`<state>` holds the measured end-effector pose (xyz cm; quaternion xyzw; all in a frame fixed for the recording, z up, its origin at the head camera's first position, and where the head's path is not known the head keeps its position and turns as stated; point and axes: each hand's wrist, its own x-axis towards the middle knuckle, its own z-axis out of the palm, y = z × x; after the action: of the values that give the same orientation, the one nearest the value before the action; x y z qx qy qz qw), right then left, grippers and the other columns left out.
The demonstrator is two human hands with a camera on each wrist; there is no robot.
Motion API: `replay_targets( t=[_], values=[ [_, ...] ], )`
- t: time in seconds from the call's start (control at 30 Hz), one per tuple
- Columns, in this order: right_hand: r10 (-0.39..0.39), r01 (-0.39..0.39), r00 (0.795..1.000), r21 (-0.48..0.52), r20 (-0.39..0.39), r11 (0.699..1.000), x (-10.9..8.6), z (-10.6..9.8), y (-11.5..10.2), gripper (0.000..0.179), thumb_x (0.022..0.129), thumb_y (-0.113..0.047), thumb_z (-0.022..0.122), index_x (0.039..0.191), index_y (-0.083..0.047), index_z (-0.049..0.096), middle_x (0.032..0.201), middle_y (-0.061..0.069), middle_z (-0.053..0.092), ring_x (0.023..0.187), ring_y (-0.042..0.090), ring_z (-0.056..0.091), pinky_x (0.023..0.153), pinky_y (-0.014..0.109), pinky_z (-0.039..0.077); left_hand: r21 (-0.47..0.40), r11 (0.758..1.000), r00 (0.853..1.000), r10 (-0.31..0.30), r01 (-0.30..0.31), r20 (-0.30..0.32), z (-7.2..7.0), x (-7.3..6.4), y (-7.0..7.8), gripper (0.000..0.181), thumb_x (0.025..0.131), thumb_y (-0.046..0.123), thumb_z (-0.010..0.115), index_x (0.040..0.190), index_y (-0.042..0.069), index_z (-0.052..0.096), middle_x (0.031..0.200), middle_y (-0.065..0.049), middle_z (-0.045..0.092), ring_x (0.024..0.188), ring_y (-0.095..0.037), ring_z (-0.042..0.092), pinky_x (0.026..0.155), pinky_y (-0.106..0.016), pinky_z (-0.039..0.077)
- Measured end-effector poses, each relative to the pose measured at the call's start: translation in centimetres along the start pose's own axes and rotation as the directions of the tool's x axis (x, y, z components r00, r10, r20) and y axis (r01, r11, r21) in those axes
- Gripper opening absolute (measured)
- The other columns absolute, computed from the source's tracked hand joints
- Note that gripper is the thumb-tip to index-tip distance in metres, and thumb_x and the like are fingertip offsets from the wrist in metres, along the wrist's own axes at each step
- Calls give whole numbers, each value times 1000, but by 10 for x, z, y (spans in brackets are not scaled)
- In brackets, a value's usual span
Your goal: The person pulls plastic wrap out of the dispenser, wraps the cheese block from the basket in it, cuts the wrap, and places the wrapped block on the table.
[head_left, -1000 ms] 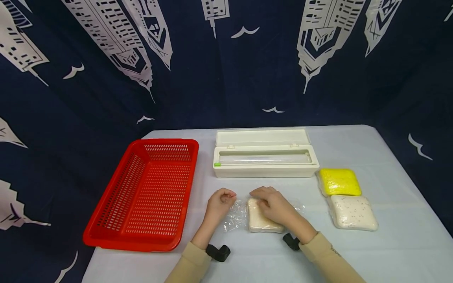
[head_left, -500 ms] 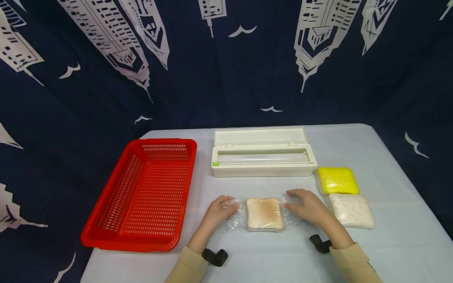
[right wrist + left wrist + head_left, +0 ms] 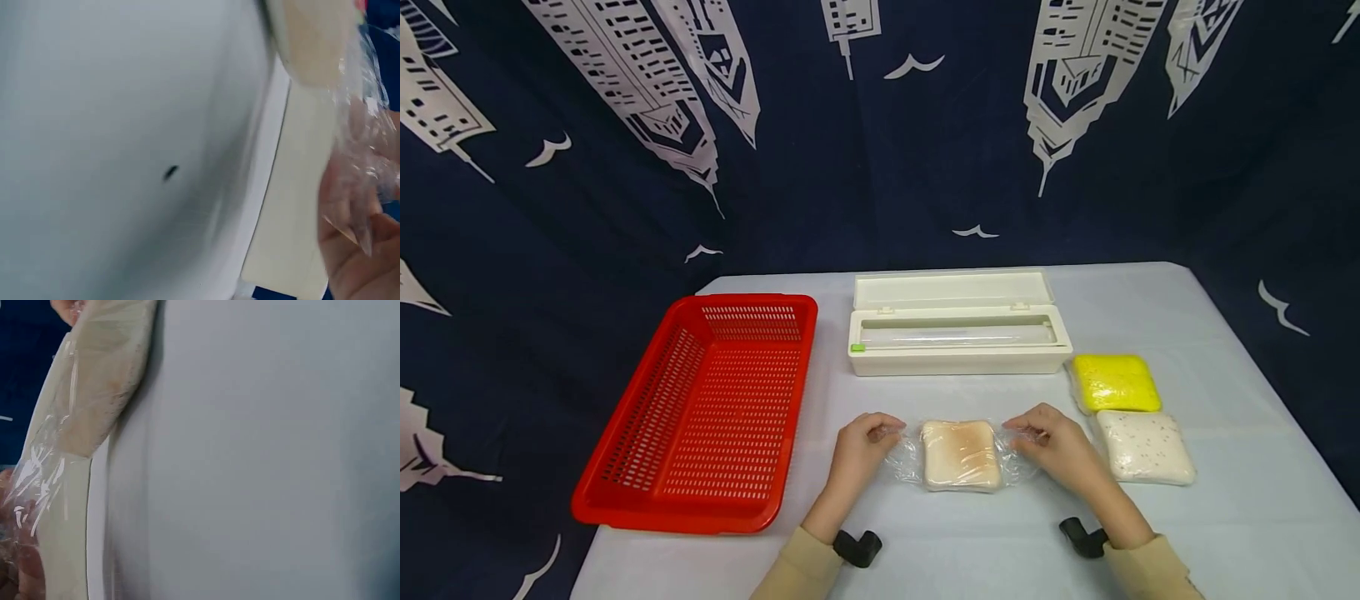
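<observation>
A slice of toast bread (image 3: pixel 961 455) lies in clear cling film (image 3: pixel 907 458) on the table, between the two hands. At the film's left end, my left hand (image 3: pixel 863 446) pinches the loose plastic with thumb and fingers. My right hand (image 3: pixel 1058 443) pinches the loose plastic at the other end. In the left wrist view, shiny film (image 3: pixel 44 481) runs from the bread (image 3: pixel 103 394) to the left hand's fingers. The right wrist view has the crumpled film (image 3: pixel 362 125) over the fingers of the right hand (image 3: pixel 356 256), below the bread (image 3: pixel 315 37).
Behind the bread stands a white film dispenser box (image 3: pixel 961 362) with its lid raised and a roll inside. A red plastic basket (image 3: pixel 790 417) is at the left. On the right lie a yellow wrapped slab (image 3: pixel 1116 383) and a white speckled wrapped slab (image 3: pixel 1145 447).
My right hand has left the top of the bread and moved right to the film's end, where its fingers have closed on the plastic. My left hand has stayed at the left end.
</observation>
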<state>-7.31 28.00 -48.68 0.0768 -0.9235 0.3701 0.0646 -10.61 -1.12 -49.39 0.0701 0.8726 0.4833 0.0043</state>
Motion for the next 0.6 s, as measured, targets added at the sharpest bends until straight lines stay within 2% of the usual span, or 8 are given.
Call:
replay_targets(
  t=[0.1, 0.17, 0.27, 0.33, 0.4, 0.47, 0.53, 0.6],
  values=[
    [-135, 129, 988, -82, -70, 988, -5, 5, -2, 25, 74, 8, 78, 93, -8, 78, 85, -4, 60, 72, -1, 47, 58, 17, 46, 71, 992, 994, 108, -106, -31, 2, -3, 3, 21, 82, -1, 74, 92, 16, 79, 88, -1, 69, 77, -9, 57, 67, -19, 48],
    [-220, 201, 970, -173, -100, 964, -8, 7, -4, 26, 72, 10, 78, 90, -8, 79, 86, -4, 61, 74, 2, 50, 59, 19, 48, 104, 982, 986, 163, -159, -28, 2, -5, 4, 24, 83, -4, 72, 91, 17, 80, 92, -1, 69, 80, -12, 61, 69, -20, 50],
    [-322, 277, 941, -305, -106, 911, -13, 9, -7, 28, 69, 10, 78, 90, -9, 79, 89, -1, 63, 80, 11, 56, 63, 24, 52, 151, 966, 978, 210, -208, 8, 3, -7, 5, 24, 82, -6, 71, 88, 15, 80, 97, -2, 68, 89, -17, 63, 74, -24, 53],
    [-347, 298, 934, -350, -87, 888, -15, 9, -10, 29, 70, 8, 77, 93, -9, 78, 93, 2, 66, 82, 16, 61, 66, 28, 55, 210, 948, 972, 232, -237, 47, 3, -8, 5, 23, 83, -6, 71, 87, 15, 80, 101, -3, 68, 94, -20, 63, 79, -27, 54],
    [-313, 274, 948, -340, -63, 900, -16, 8, -13, 29, 74, 3, 76, 100, -9, 77, 98, 5, 69, 85, 19, 66, 68, 32, 57, 278, 923, 964, 253, -267, 84, 3, -9, 7, 23, 83, -5, 70, 87, 15, 80, 103, -4, 69, 95, -21, 63, 80, -31, 54],
    [-214, 192, 975, -273, -52, 943, -17, 7, -16, 28, 80, -4, 74, 108, -8, 75, 101, 6, 71, 86, 21, 69, 70, 34, 58, 320, 903, 958, 263, -287, 117, 1, -10, 10, 25, 85, -4, 67, 93, 16, 80, 105, -4, 70, 96, -22, 64, 82, -33, 54],
    [-77, 68, 996, -181, -47, 981, -17, 4, -18, 30, 88, -12, 70, 117, -7, 70, 102, 7, 73, 86, 21, 71, 70, 34, 58, 298, 916, 961, 232, -267, 148, -2, -12, 14, 30, 86, -3, 64, 104, 16, 77, 108, -5, 70, 96, -23, 66, 82, -36, 55],
    [66, -68, 997, -60, -33, 996, -16, 1, -18, 31, 94, -19, 64, 123, -5, 65, 101, 9, 73, 84, 21, 71, 69, 31, 58, 227, 953, 972, 162, -199, 169, -5, -12, 15, 38, 87, -2, 61, 120, 15, 70, 113, -7, 70, 99, -24, 66, 83, -39, 55]
  ],
)
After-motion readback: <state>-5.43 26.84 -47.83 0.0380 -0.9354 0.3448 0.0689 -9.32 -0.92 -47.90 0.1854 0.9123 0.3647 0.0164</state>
